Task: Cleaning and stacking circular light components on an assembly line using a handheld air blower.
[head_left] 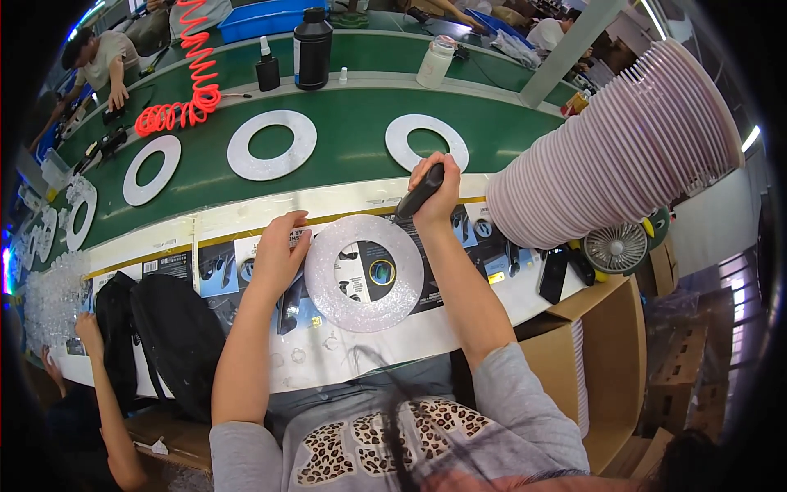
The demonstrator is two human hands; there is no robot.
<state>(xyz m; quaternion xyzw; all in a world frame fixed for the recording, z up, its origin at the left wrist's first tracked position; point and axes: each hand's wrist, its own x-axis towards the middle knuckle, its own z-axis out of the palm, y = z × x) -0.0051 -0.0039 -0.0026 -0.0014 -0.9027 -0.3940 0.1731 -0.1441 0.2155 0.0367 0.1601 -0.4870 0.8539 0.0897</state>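
A flat, speckled white ring point(328, 299) lies on the printed sheets covering my work table. My right hand point(438, 193) is closed round a black-handled tool point(420, 193), held at the ring's upper right; the kind of tool cannot be made out, and its tip is near the ring's far edge. At the ring's left edge rests my left hand point(283, 246), its fingers loosely bent and apart, with nothing in them. Through the ring's hole the printed sheet point(379, 271) shows.
A tall, leaning stack of rings point(615, 148) rises at right, beside a small fan point(615, 248) and a phone point(553, 275). More rings point(272, 146) lie on the green belt point(344, 156). Bottles point(313, 53) and a red coiled hose point(197, 74) stand beyond. A black bag point(176, 344) and a co-worker's arm point(106, 402) are left.
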